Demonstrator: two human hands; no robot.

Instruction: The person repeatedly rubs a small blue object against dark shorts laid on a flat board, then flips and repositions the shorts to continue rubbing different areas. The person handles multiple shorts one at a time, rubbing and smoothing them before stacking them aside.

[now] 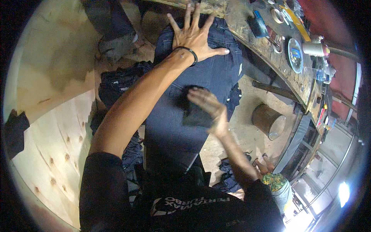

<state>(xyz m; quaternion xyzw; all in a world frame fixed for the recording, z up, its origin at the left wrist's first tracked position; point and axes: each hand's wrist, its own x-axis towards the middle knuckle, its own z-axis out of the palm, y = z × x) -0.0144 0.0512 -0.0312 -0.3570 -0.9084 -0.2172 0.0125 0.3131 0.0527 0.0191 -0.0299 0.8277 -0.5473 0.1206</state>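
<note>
Dark blue denim jeans (170, 116) lie stretched out in front of me, with pale stitching and a small white tag at the right edge. My left hand (195, 40), a black band at its wrist, presses flat on the far end with fingers spread. Over the middle of the denim, my right hand (208, 106) is smeared by motion. Its fingers lie over a dark, squarish pad (195, 116) against the cloth; the pad's exact kind is not clear. A thin pale strip (191, 164) shows at the near end of the denim.
Dark garments are heaped at the left (119, 83) and lower right (230, 174). A wooden workbench (266, 54) at the right carries a blue-rimmed dish (295, 56), a tape roll (277, 16) and a thread cone (315, 49). Below stands a cylindrical bin (268, 121). Another person (276, 185) is at lower right.
</note>
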